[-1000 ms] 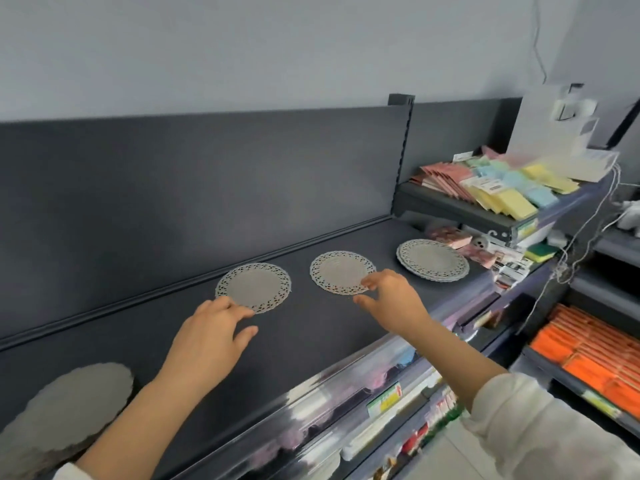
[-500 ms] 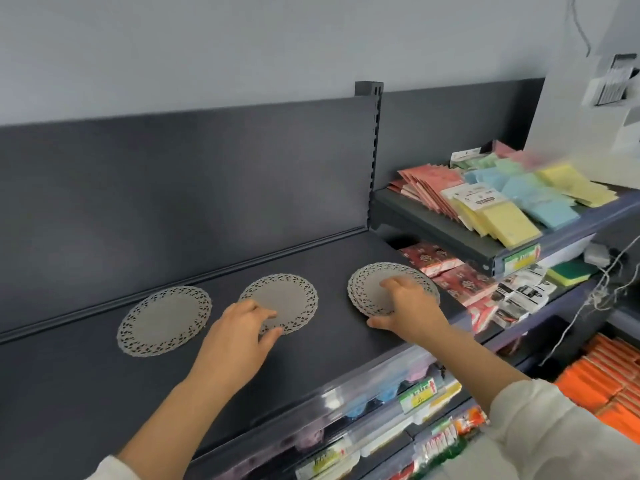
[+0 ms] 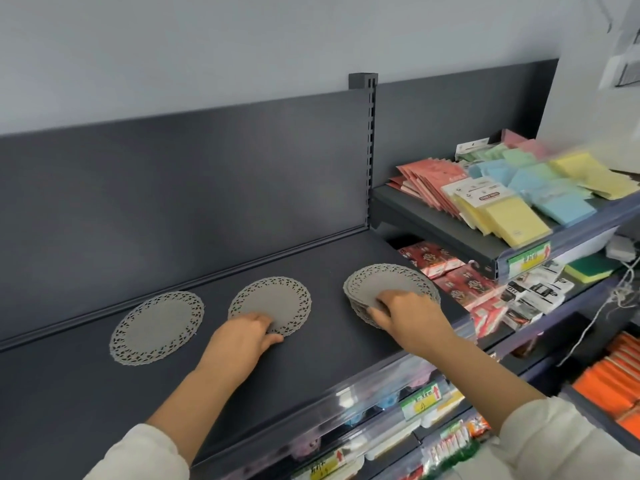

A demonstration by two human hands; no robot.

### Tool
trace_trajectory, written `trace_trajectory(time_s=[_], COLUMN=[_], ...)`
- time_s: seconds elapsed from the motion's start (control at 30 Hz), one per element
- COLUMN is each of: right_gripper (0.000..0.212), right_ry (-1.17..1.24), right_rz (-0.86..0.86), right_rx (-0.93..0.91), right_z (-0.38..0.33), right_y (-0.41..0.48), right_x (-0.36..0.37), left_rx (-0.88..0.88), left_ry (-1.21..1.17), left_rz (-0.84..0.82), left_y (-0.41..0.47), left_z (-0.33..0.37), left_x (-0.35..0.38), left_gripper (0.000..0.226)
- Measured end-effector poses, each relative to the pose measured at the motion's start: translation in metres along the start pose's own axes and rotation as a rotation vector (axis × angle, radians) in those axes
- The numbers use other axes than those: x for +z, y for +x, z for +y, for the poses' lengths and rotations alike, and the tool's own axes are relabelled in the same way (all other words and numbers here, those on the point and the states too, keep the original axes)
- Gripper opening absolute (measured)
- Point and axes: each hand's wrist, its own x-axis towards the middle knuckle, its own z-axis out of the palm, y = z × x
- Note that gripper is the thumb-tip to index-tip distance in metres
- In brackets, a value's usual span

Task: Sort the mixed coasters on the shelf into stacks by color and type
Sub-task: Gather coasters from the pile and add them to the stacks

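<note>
Three grey lace-edged round coasters lie in a row on the dark shelf [image 3: 311,362]. The left coaster [image 3: 157,328] lies alone and untouched. My left hand [image 3: 242,337] rests on the near edge of the middle coaster [image 3: 273,301], fingers curled onto it. The right one is a stack of several grey coasters [image 3: 384,284]. My right hand [image 3: 412,317] grips the stack's near edge, thumb under the side and fingers on top.
A raised shelf at the right holds red, yellow, blue and green packets [image 3: 519,195]. Below it lie red packs [image 3: 446,268] close to the stack. A clear price rail [image 3: 381,393] runs along the shelf's front edge. Orange packs [image 3: 613,382] sit lower right.
The view has shifted right along the shelf. My right hand went from the middle coaster to the stack at the right; my left hand moved from the left coaster onto the middle one.
</note>
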Motion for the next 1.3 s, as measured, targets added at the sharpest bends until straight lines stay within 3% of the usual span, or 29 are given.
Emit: trace_trajectory(time_s=[0.13, 0.27, 0.33, 0.43, 0.5, 0.57, 0.67, 0.77, 0.9, 0.97, 1.03, 1.17, 1.3], right_gripper=[0.055, 0.066, 0.057, 0.027, 0.034, 0.041, 0.039, 0.043, 0.031, 0.031, 0.034, 0.031, 0.036], right_ry=[-0.022, 0.277, 0.469, 0.830, 1.152, 1.286, 1.154, 1.023, 1.001, 0.968, 0.769, 0.329, 0.076], right_rz=[-0.072, -0.145, -0.074, 0.040, 0.025, -0.011, 0.029, 0.065, 0.194, 0.268, 0.294, 0.072, 0.095], right_rx=[0.029, 0.098, 0.140, 0.266, 0.378, 0.466, 0.550, 0.598, 0.556, 0.566, 0.570, 0.570, 0.584], right_z=[0.001, 0.005, 0.005, 0.000, -0.004, -0.004, 0.001, 0.003, 0.006, 0.012, 0.021, 0.036, 0.029], right_y=[-0.003, -0.002, -0.002, -0.003, -0.001, -0.001, -0.001, -0.002, 0.005, 0.011, 0.016, 0.016, 0.019], right_x=[0.001, -0.008, -0.015, -0.029, -0.038, -0.044, -0.043, -0.037, -0.039, -0.042, -0.041, -0.026, -0.024], left_rx=[0.044, -0.041, 0.025, 0.181, 0.307, 0.484, 0.639, 0.650, 0.485, 0.429, 0.380, 0.283, 0.152], left_ry=[0.122, -0.037, -0.034, 0.027, 0.081, 0.121, 0.116, 0.015, -0.215, -0.273, -0.274, -0.211, -0.149], left_rz=[0.044, 0.293, 0.433, 0.554, 0.564, 0.544, 0.435, 0.357, 0.244, 0.266, 0.272, 0.245, 0.197], left_y=[0.003, 0.010, 0.016, 0.023, 0.025, 0.025, 0.027, 0.028, 0.032, 0.034, 0.036, 0.033, 0.026], left_z=[-0.003, -0.001, 0.010, 0.044, 0.071, 0.093, 0.108, 0.109, 0.095, 0.080, 0.065, 0.033, -0.008], left_x=[-0.006, -0.016, -0.023, -0.042, -0.044, -0.032, -0.012, -0.006, -0.014, -0.017, -0.016, -0.014, -0.014], left_gripper=[0.016, 0.017, 0.021, 0.026, 0.022, 0.015, 0.014, 0.003, 0.042, 0.042, 0.039, 0.037, 0.036])
